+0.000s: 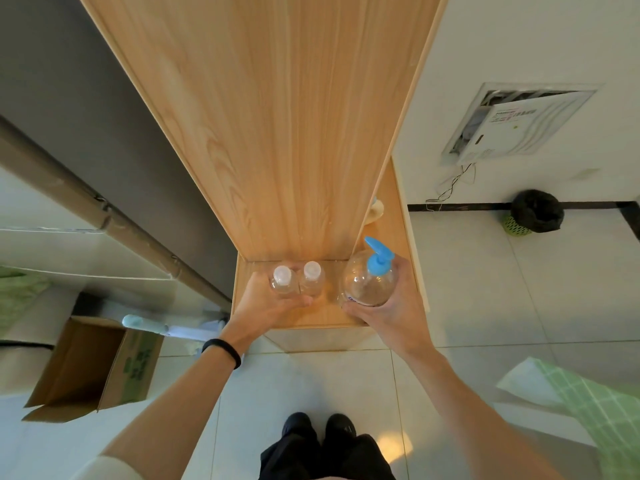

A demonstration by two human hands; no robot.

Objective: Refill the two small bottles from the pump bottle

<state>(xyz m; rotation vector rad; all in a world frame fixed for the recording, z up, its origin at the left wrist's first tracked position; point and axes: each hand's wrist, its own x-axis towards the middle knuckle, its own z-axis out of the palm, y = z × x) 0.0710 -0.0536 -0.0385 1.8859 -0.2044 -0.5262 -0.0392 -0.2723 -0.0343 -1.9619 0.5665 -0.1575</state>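
Woodgrain shelf; clear small bottles, pump bottle

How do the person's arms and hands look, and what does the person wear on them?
The left hand and the right hand are bare, without gloves. A thin black band circles the left wrist. A pale sleeve shows high on the left arm, at the picture's bottom. The right arm shows no sleeve and no band.
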